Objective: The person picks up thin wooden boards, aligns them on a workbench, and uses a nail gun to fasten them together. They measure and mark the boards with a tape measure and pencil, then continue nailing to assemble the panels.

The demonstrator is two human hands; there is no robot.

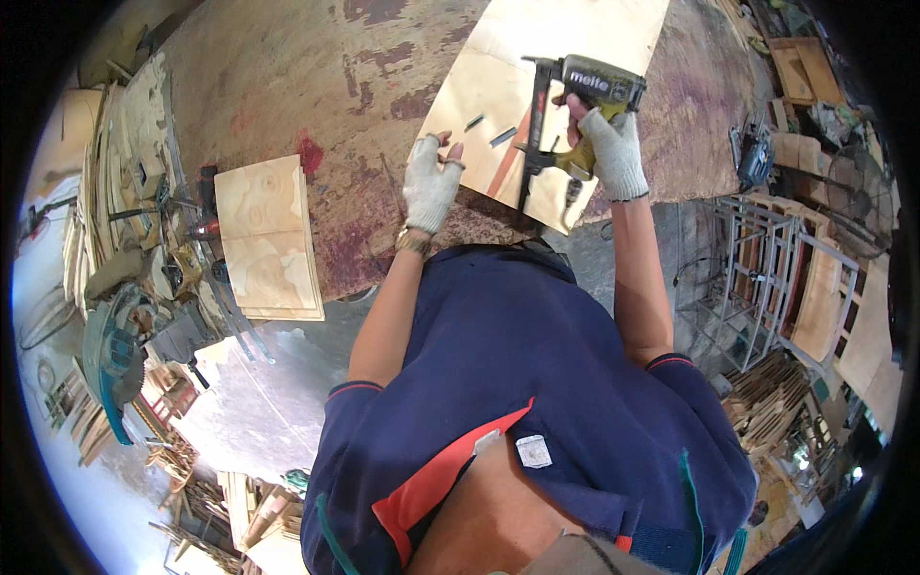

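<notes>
The nail gun (585, 105), its long magazine pointing toward us, is hanging over the plywood sheet (565, 38) in our right hand's (613, 144) closed grip while our left hand (431, 182) is resting open alongside.

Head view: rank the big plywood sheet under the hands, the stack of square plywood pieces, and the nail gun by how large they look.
1. Big plywood sheet
2. Stack of square plywood pieces, though nearer the camera, so the gap is unsure
3. Nail gun, held in the right hand

olive-black nail gun (585, 96), pale plywood sheet (556, 48), white-gloved hands.
</notes>
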